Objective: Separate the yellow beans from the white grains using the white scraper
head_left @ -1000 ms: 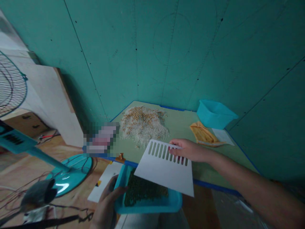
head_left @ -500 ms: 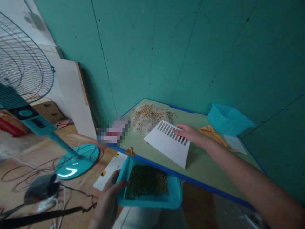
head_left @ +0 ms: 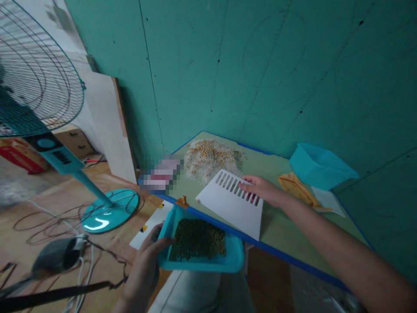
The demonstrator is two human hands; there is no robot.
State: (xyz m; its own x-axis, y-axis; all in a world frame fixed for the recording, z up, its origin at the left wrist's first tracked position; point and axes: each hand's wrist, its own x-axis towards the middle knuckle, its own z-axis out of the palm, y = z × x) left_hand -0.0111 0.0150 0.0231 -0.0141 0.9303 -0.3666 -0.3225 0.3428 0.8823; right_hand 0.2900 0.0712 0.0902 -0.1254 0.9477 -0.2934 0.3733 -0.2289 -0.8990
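My left hand grips the left rim of a teal tray filled with small dark green beans, held just below the table's front edge. My right hand holds the slotted top edge of a white plastic scraper board, which leans on the green table with its lower edge at the blue border. A heap of white rice mixed with yellow beans lies at the table's far left corner.
An empty teal tub, a yellow cloth and a paper sheet sit at the table's right. A teal standing fan with cables stands on the wooden floor at left. Teal walls enclose the table.
My right hand has lowered the white board from over the tray back onto the table near the front edge. The view has swung left and the tray stays under the edge.
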